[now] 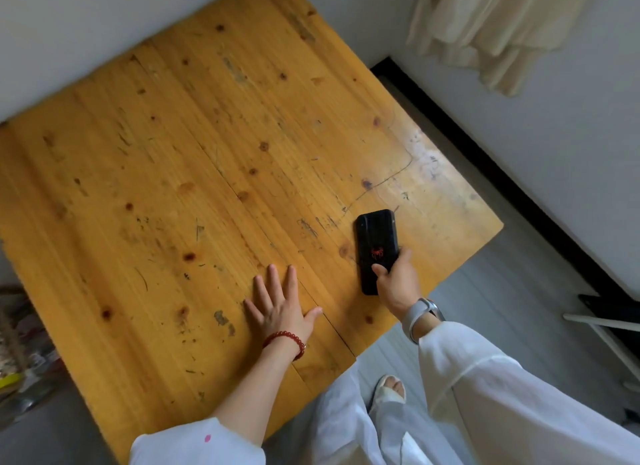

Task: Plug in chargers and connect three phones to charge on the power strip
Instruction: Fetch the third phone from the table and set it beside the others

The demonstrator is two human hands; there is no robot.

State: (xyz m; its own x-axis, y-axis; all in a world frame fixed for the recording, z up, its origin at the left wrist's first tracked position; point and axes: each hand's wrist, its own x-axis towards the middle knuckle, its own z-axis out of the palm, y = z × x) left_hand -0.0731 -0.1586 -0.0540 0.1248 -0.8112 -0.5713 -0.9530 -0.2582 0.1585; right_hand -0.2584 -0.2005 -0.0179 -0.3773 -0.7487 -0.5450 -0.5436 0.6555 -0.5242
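A black phone [375, 243] with a red spider mark on its back lies face down near the right corner of the wooden table [194, 173]. My right hand [394, 284] grips the phone's near end, thumb on its back and fingers around its right edge. My left hand [280, 305] rests flat on the table to the left of the phone, fingers spread, holding nothing. No power strip, charger or other phone is in view.
The table's far edge meets a white wall. To the right are grey floor, a black skirting board, a cream curtain [498, 28] and a white-framed object [609, 329]. Cluttered items [17, 347] sit at the left edge.
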